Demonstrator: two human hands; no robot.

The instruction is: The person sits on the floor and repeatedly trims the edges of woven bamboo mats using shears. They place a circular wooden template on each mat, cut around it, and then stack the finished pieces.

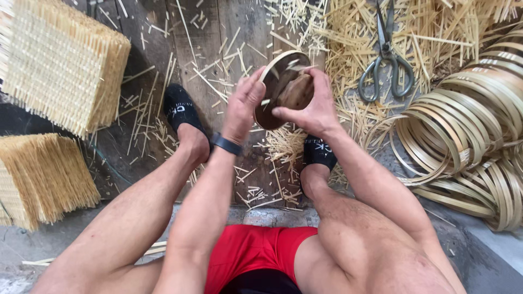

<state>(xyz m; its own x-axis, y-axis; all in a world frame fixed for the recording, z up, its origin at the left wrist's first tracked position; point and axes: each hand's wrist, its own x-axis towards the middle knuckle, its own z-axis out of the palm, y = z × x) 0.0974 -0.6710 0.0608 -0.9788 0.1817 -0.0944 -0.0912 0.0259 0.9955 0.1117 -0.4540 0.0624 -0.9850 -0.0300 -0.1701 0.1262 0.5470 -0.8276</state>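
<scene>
Head view, hands: your left hand [243,103] and right hand [311,106] both grip a round bamboo-strip hoop with a brown wooden disc inside [283,90], held up above the wooden plank floor [218,32] between your feet.
Left fingers: curled narrow, pinching the hoop's left rim; a black wristband [225,144] sits on that wrist.
Right fingers: closed around the hoop's right and lower edge, thumb pressed on the disc face.
Hoop position: tilted, off the floor, well apart from everything else.
Feet: black slip-on shoes, left [182,109] and right [319,152], just beside the scattered bamboo offcuts [283,144].
Left side: stacks of pale woven bamboo mats [60,60].
Right side: grey metal scissors [385,60] lying on the offcuts; pile of coiled bamboo-strip rings [468,130] near them.
Risk: my guess, the thin rim could spring off the disc if your pinch slackens; strip edges and splinters could nick your fingers; loose offcuts underfoot could slip.
</scene>
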